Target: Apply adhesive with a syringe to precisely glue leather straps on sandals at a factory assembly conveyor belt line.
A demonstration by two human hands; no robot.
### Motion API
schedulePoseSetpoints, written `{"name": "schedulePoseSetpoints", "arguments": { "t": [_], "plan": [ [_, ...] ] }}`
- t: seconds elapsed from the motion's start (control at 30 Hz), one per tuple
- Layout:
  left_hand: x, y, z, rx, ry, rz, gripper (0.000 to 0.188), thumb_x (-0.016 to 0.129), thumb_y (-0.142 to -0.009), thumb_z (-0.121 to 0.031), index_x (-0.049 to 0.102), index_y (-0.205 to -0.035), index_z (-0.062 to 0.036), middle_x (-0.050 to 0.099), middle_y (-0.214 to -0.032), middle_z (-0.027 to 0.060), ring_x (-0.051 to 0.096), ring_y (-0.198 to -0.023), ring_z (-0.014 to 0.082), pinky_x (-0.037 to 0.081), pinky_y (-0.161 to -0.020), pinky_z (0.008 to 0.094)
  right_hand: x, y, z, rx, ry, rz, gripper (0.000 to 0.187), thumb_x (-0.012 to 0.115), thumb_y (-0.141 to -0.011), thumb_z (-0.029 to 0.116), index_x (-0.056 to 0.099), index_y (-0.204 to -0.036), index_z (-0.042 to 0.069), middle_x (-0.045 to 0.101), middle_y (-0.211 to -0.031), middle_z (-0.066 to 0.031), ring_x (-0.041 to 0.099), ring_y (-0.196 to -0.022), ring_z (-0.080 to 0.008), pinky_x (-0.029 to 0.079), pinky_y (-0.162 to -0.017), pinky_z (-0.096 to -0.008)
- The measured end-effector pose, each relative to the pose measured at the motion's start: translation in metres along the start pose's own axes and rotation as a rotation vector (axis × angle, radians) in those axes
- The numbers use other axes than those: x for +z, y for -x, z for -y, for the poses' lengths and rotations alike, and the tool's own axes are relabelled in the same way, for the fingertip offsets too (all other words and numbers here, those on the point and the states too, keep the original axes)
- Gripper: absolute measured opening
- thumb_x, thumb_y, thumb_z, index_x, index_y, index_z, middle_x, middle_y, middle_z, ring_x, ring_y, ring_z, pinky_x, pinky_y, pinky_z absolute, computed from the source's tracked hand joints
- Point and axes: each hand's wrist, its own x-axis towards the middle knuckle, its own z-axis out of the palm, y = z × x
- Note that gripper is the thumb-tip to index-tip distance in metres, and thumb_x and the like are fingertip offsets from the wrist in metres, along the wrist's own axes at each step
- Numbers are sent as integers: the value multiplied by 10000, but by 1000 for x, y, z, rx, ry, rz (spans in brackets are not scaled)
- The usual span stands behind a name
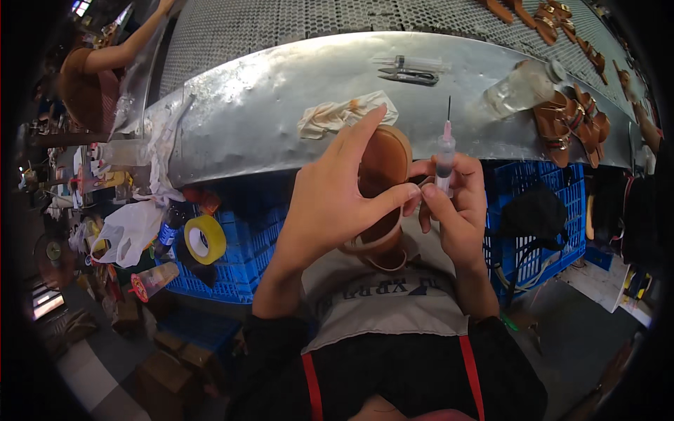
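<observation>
A brown sandal (387,156) is tilted in front of my chest, its tan insole edge turned up and its straps partly hidden. My left hand (319,193) is wrapped around its side, thumb across the near part and fingers along the far edge. Just right of the sandal, my right hand (460,207) grips a clear syringe (445,156) by its barrel. The syringe's thin dark needle points up and away from me, and its pink hub shows. My right fingertips are close to the sandal's edge; whether they touch it I cannot tell.
On the metal bench (246,105) lie a stained crumpled cloth (340,116), dark thread snips (408,76), another syringe (425,63), a clear bottle (519,90) and brown sandals (554,130). Beyond runs a perforated belt (281,17). Blue crates (239,263) and yellow tape (217,238) sit below. Someone works at far left.
</observation>
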Motion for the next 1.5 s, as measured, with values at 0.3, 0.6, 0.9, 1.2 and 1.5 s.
{"name": "schedulePoseSetpoints", "arguments": {
  "t": [0.3, 0.6, 0.9, 1.2, 1.5],
  "plan": [
    [-9, -23, 34, 8, 300, 126, 547, 745, -969, -305, 623, -1436, -48, 744, -1238, 167, 755, -1069, 310, 565, -942, 357, -17, -32, -16, 177, -61, 62, 380, 583, -1057, 28, 403, -1391, 40, 691, -1238, -233, 656, -787, -122, 481, -586, -210],
    [-11, -23, 48, 14, 659, 200, 497, 442, -1081, -346, 662, -1322, 28, 740, -1169, 161, 720, -906, 233, 550, -821, 311, -24, -22, 15, 203, 128, 88, 427, 636, -1024, 54, 458, -1412, 22, 681, -1195, -176, 627, -963, -118, 496, -734, -252],
    [29, -9, 50, -157, 1544, 364, 483, 428, -1087, -391, 543, -1292, 30, 692, -1077, 303, 720, -872, 313, 592, -823, 412, -45, -8, 55, 177, 282, 191, 477, 694, -957, -40, 538, -1403, 26, 640, -1227, -151, 650, -1010, -175, 514, -874, -311],
    [25, 4, 35, -95, 1444, 336, 463, 389, -1131, -359, 492, -1372, 22, 694, -1125, 286, 711, -909, 252, 576, -853, 381, -43, -13, 71, -1, 589, 266, 509, 780, -863, -56, 648, -1352, -10, 707, -1256, -166, 696, -974, -209, 543, -812, -324],
    [25, 9, 27, -102, 1370, 267, 403, 390, -1137, -329, 528, -1295, 15, 710, -1126, 257, 702, -888, 233, 573, -849, 379, -52, -27, 99, -191, 888, 449, 527, 822, -694, -49, 765, -1214, 15, 766, -904, -128, 586, -613, -210, 416, -546, -336]
  ]
}}
